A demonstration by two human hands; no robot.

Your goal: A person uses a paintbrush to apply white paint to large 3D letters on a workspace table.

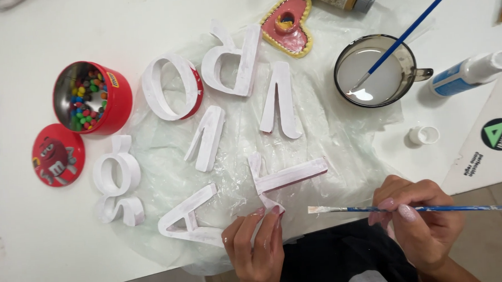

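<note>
My left hand (255, 248) pinches the near corner of the white-painted, three-armed block letter (281, 182), fingertips pressed together on its lowest tip, so it stays flat on the crinkled clear plastic sheet (329, 126). My right hand (421, 221) is closed around the thin blue-handled flat brush (378, 209), fingers squeezed on the shaft close to the ferrule; its white-loaded bristles point at my left fingertips and hang just beside the letter, not touching it.

To do this coat well, I judge the letter should be held only by that one tip, so that wet faces stay clear of my fingers. Strokes ought to run along each arm, away from my left grip, light enough to hide the pinkish patches showing through without pooling at the edges. The narrow side walls need the brush turned on edge.

Beyond the brush tip, well apart from my right grip, stands the smoky glass mug of white paint (375, 71) with a second blue brush (410, 30) leaning in it. The other white letters (242, 62) lie beyond my left hand; I should keep my wrist off them.
</note>
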